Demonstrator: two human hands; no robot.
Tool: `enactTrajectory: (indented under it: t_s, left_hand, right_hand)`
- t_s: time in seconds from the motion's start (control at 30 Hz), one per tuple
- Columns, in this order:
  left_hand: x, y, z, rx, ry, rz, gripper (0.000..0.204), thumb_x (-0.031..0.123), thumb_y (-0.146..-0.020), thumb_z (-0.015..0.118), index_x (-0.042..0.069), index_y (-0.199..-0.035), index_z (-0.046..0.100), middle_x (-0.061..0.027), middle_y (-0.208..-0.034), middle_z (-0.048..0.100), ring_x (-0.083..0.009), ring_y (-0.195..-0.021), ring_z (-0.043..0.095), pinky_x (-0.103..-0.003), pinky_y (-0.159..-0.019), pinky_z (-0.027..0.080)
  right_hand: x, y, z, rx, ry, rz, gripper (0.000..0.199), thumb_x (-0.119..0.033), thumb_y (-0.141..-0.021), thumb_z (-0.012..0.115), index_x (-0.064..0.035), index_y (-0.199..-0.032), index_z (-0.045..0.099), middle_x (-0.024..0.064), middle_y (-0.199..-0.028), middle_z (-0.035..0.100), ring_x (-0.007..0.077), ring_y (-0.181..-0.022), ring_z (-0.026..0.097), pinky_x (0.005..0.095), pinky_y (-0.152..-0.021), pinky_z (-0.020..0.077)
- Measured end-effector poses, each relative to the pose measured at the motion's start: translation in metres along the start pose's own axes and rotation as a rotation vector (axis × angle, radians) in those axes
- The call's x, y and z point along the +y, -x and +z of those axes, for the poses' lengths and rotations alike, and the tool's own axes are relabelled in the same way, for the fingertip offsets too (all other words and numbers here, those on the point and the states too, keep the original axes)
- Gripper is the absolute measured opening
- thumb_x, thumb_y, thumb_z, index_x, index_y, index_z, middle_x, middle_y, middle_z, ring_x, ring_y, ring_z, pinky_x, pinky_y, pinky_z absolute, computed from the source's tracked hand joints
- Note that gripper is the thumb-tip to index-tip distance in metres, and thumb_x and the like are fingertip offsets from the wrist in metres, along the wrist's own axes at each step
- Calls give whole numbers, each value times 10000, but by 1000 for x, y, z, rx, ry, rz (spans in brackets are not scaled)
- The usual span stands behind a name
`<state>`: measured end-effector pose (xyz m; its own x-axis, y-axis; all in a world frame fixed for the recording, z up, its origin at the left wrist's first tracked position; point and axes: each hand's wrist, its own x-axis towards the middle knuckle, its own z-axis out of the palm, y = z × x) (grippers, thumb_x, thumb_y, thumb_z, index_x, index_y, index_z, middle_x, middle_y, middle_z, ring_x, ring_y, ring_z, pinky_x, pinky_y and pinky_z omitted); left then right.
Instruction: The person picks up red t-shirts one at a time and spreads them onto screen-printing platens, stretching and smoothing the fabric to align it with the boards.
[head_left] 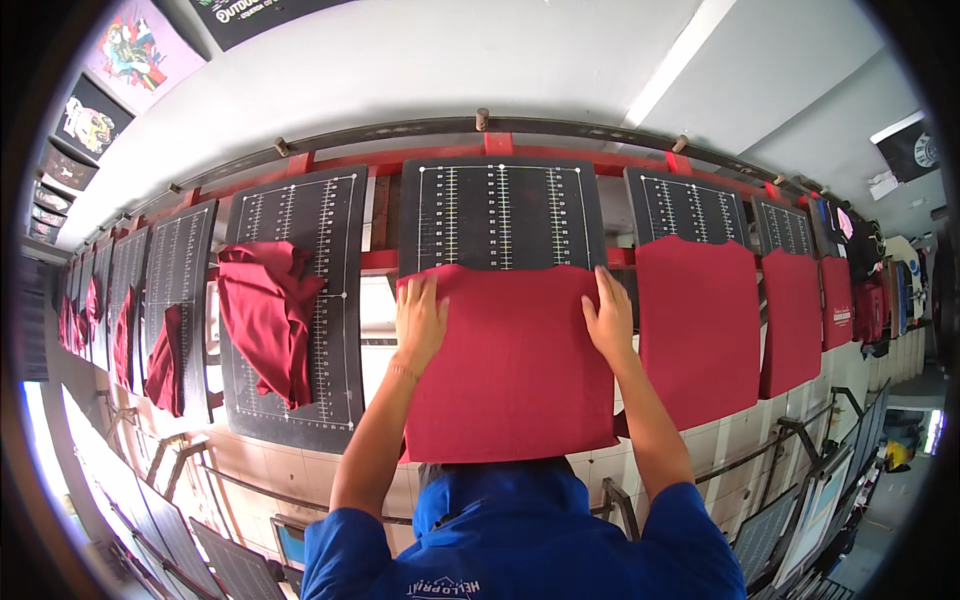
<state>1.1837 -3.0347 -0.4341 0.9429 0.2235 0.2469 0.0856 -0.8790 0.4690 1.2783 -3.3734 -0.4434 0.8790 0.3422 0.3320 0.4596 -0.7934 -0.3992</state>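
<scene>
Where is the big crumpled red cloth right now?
In the head view, the crumpled red cloth lies left of centre, on the black ruled board just left of the person's left hand.

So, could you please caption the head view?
Left hand and right hand at upper corners of a maroon garment on a ruled board.

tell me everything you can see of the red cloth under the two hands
The red cloth looks like plain, soft fabric, spread nearly flat with faint creases. Its upper edge dips shallowly in the middle. It covers the lower part of a black board. The left hand touches its upper left corner, the right hand its upper right.
</scene>
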Motion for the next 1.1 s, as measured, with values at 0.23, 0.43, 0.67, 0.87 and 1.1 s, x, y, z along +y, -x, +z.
enactTrajectory:
  t_s: [0.23, 0.43, 0.67, 0.87, 1.1]
  left_hand:
    - [-21, -49, 29, -3, -85, 162, 251, 190, -919, 694, 65, -1129, 641, -71, -1091, 594, -286, -1003, 542, -428, -883, 441]
    - [-24, -56, 17, -77, 52, 156, 189, 179, -898, 716, 52, -1023, 653, -63, -986, 611, -282, -943, 544, -420, -862, 439]
    - [-38, -55, 16, -32, 137, 223, 117, 119, -886, 721, 41, -920, 641, -69, -873, 606, -286, -840, 551, -417, -812, 452]
    - [-39, -68, 12, -33, 121, 164, 198, 192, -937, 691, 66, -843, 571, -88, -723, 610, -322, -630, 627, -426, -546, 499]
    - [-54, -107, 16, -85, 7, 219, 271, 273, -961, 668, 80, -834, 526, -91, -734, 625, -337, -631, 648, -432, -511, 512]
  right_hand:
    - [11, -56, 22, -54, 8, -140, 263, -159, -865, 739, -105, -1116, 682, 48, -1085, 655, 281, -999, 595, 430, -858, 462]
    - [10, -68, 18, -65, -121, -195, 118, -142, -863, 738, -90, -944, 670, 19, -900, 672, 249, -880, 602, 406, -806, 444]
    - [11, -64, 22, -66, -104, -210, 132, -186, -899, 719, -76, -945, 665, 48, -838, 655, 277, -802, 622, 415, -754, 462]
    - [12, -77, 25, -90, -194, -117, 156, -210, -942, 690, -58, -919, 660, 76, -860, 679, 296, -665, 661, 380, -571, 511]
    - [20, -111, 39, -20, -106, -140, 157, -223, -942, 699, -76, -898, 668, 50, -813, 684, 265, -635, 668, 360, -539, 511]
